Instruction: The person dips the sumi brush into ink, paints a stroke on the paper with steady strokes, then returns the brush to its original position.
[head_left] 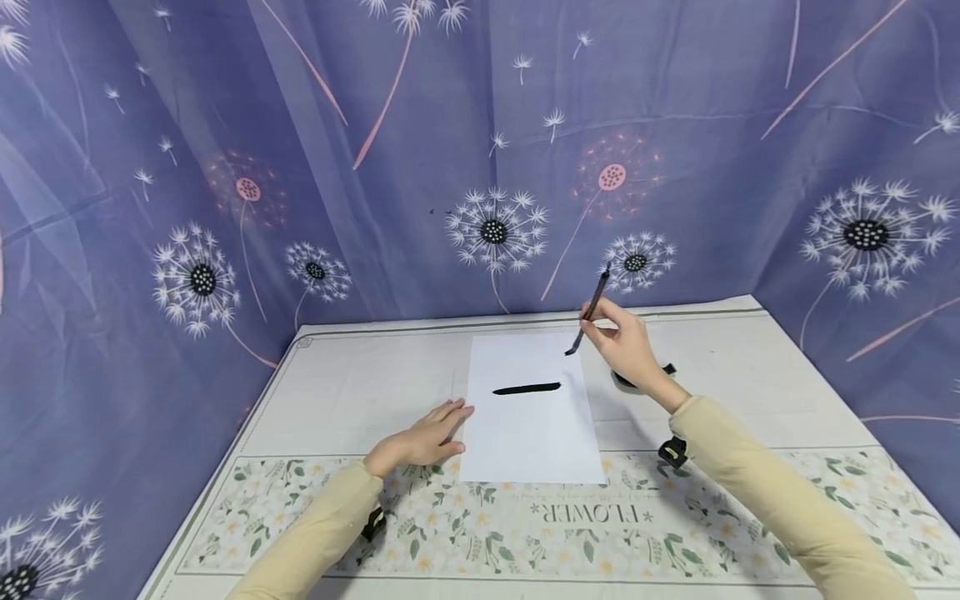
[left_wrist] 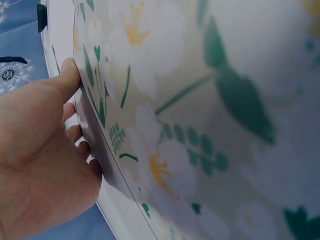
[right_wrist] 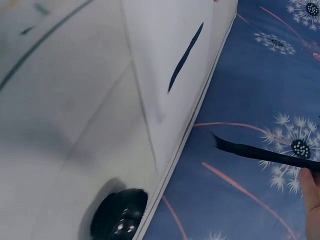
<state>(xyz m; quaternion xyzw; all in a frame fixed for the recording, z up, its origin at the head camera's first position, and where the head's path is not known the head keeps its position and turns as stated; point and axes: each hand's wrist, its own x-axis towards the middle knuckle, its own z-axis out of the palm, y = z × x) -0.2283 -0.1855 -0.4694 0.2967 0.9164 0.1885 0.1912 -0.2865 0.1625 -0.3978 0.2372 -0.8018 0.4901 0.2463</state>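
A white sheet of paper [head_left: 528, 446] lies on the table, carrying one thick black horizontal stroke [head_left: 527, 388]. My right hand [head_left: 624, 346] pinches a dark writing brush [head_left: 597, 293] near its middle, bristles pointing down over the paper's upper right corner. In the right wrist view the brush tip [right_wrist: 222, 143] is black and slightly splayed, raised off the paper. My left hand [head_left: 429, 435] rests flat with fingers extended at the paper's left edge. The left wrist view shows this hand [left_wrist: 45, 150] from the side, against the tablecloth.
A glossy black dish [right_wrist: 120, 215] stands right of the paper, partly hidden behind my right wrist in the head view. The tablecloth [head_left: 360, 375] has a floral band [head_left: 480, 533] along the front. A purple dandelion-print curtain [head_left: 420, 208] encloses the table's back and sides.
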